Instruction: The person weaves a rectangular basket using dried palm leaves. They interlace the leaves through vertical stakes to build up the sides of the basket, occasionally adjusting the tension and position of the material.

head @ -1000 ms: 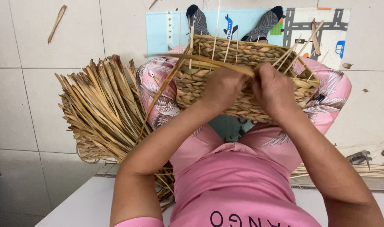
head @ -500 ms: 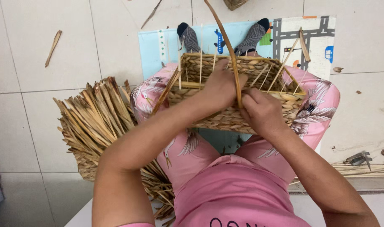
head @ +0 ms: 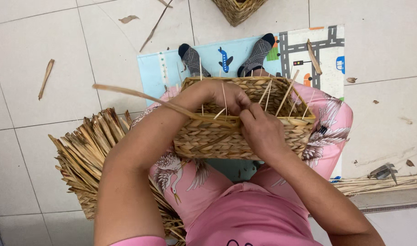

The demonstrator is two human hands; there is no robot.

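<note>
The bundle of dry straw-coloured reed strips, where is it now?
In the head view, the bundle of dry straw-coloured reed strips lies on the tiled floor at the person's left side, beside the left knee and below-left of the rectangular woven basket.

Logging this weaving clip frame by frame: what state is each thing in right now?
Rectangular woven straw basket: unfinished, on the lap, thin stakes sticking up.
Long flat straw strand: pinched at the rim, free end out left.
Left hand: gripping the strand.
Right hand: on the near rim.
Dried straw bundle: loose on the floor.
</note>
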